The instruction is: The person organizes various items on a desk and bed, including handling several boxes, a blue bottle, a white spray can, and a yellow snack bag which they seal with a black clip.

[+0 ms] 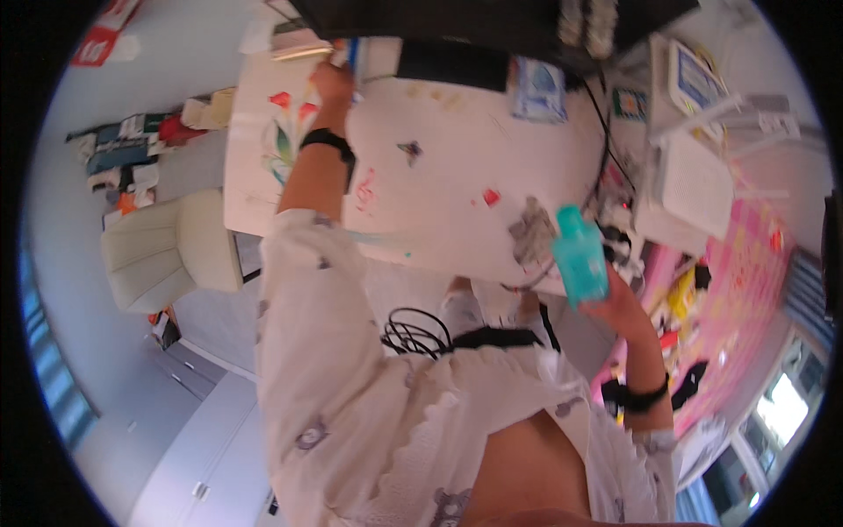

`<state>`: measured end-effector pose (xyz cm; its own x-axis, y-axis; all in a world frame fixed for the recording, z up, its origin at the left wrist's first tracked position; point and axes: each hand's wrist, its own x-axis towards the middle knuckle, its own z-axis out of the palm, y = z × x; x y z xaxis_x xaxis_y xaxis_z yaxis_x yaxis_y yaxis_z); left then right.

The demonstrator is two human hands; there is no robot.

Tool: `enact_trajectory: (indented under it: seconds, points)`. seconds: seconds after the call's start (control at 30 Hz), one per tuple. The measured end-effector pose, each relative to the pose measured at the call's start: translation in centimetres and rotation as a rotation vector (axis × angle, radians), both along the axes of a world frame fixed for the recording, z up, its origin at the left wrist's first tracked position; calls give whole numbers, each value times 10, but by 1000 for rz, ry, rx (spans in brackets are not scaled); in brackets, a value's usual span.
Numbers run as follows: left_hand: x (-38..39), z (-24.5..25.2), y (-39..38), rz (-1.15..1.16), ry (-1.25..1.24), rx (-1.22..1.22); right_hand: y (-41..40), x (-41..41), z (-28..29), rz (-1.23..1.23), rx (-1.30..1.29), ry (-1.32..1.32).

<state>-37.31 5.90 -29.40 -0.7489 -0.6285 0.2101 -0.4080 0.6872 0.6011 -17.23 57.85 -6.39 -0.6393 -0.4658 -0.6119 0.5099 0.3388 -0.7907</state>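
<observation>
My right hand [618, 302] is wrapped around the lower part of a teal bottle [579, 263], held up at the table's front right. The bottle is slightly tilted, with its teal cap upward. At the far left of the white table [435, 197], my left hand [332, 82] reaches to a small blue, white and orange item [349, 56]. My fingers partly cover that item, so whether they grip it is unclear. Beside the bottle, a crumpled grey cloth [532, 230] lies on the table.
A black monitor [461, 20] overhangs a dark flat panel [454, 64] at the back. Nearby lies a blue-and-white soft packet [540, 91]. Black cables [602, 132] run down the right side by a white router-like box [695, 184]. A cream chair [171, 250] stands left; coiled black cable [415, 332] hangs below.
</observation>
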Motion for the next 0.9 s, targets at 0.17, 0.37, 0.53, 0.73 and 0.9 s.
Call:
enact_trajectory:
  seconds: [0.17,0.37,0.53,0.73,0.9]
  points:
    - [58,47,50,-747,28,800,-39,-18,-16,-57,-22,-24]
    - [169,163,199,-1063,-520,1476,-70,-27,-17,83,56,-74]
    - [174,182,210,-883,-481,1332,-71,-14,-33,199,91,233]
    - [123,154,225,-935,-183,577,-27,-6,-29,102,141,130]
    - [80,115,275,-950,-62,373,3,13,-19,5,80,124]
